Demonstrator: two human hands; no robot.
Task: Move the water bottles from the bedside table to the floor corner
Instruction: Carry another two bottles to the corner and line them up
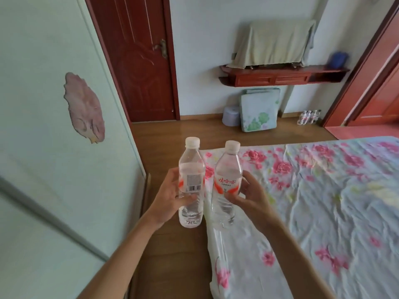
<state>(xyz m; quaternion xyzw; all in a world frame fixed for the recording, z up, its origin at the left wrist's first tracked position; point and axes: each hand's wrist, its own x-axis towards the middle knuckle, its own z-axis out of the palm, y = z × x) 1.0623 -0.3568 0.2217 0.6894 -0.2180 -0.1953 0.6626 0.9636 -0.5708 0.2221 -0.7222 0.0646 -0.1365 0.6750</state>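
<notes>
My left hand [169,194] grips a clear water bottle [191,169] with a white cap and a barcode label, held upright in front of me. My right hand [251,194] grips a second clear bottle [227,169] with a red and white label, also upright, close beside the first. Both are carried in the air above the wooden floor and the bed's near corner. Several more water bottles [309,117] stand on the floor in the far right corner, by the wall and a red door frame. The bedside table is out of view.
A bed with a flowered sheet [313,201] fills the right side. A pale wardrobe [54,126] lines the left, leaving a strip of wooden floor [164,134] between. Ahead are a dark red door [138,61], a purple stool [231,115], a folded cushion [259,108] and a wall shelf [280,75].
</notes>
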